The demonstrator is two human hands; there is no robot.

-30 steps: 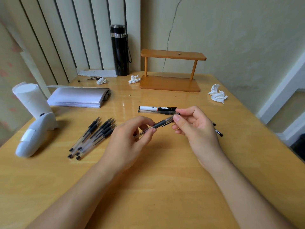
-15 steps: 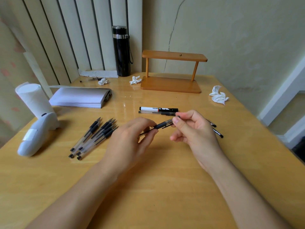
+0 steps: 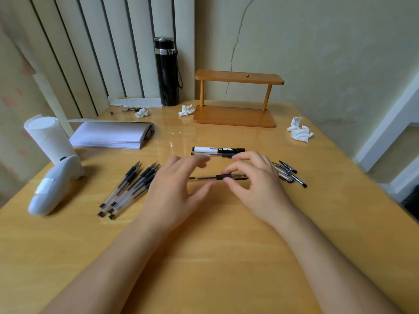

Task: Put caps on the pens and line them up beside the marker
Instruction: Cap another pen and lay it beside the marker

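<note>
Two hands meet over the table: the right hand pinches a capped pen lying level just before the marker; the left hand spreads its fingers, empty. Uncapped pens lie left, loose caps right.

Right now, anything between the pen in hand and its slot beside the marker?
Nothing visible. The pen, pinched by the right hand, sits just near-side of the capped pen already lying against the marker; only bare table lies between them.
</note>
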